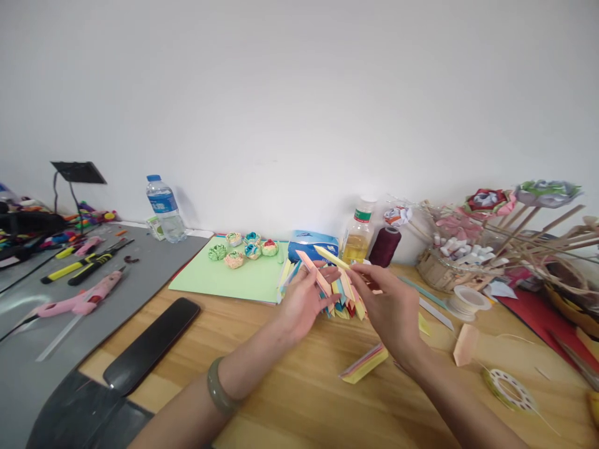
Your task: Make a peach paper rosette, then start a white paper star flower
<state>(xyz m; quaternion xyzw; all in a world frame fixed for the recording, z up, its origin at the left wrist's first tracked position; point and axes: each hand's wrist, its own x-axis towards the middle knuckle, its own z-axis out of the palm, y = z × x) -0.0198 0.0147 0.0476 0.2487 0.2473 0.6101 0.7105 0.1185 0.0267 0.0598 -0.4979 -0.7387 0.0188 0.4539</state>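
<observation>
My left hand (298, 307) is closed on a folded pink paper strip (311, 264), pinched between thumb and fingers and pointing up and left. In my right hand (392, 307), the fingertips grip a folded yellow paper strip (331, 256), whose far end reaches close to the pink one. Whether the two strips touch I cannot tell. Behind and below both hands lies a heap of folded paper pieces (345, 307) in several colours, partly hidden. A small stack of folded strips (364, 363), yellow on top, rests on the table nearer to me.
Small paper flowers (253, 251) sit on green paper (201, 277) at the back left. A black tray-like object (152, 346), pink glue gun (82, 299) and water bottle (166, 209) are left. Rightward are a thread spool (384, 246), ribbon roll (468, 300) and flower basket (437, 271).
</observation>
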